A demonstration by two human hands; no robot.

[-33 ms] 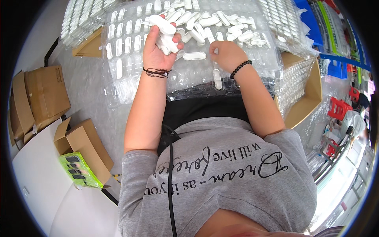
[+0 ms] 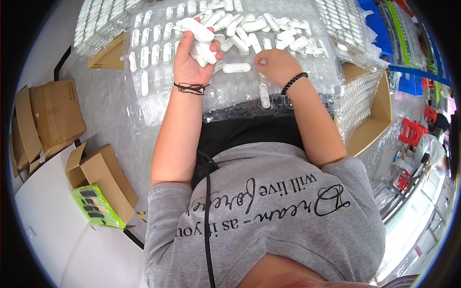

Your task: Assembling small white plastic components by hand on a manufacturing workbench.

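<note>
My left hand (image 2: 194,60) is closed around several white, oblong plastic shells (image 2: 198,30), stacked in the palm and held by the fingers. Over the clear plastic blister tray (image 2: 165,86), my right hand (image 2: 277,66) is curled with thumb and fingertips pinched together. Whatever is in that pinch is too small and hidden to make out. One white shell (image 2: 264,96) lies in the tray just below the right hand, upright in the view. Between the hands another shell (image 2: 236,68) lies sideways, its hollow side up. Rows of shells fill pockets at the tray's left.
A loose heap of white shells (image 2: 257,25) covers the tray's far middle. Stacks of filled trays (image 2: 103,21) stand far left and far right (image 2: 348,24). Open cardboard boxes (image 2: 108,175) sit at left, with another box (image 2: 372,125) at right. A black cable (image 2: 208,225) hangs over my shirt.
</note>
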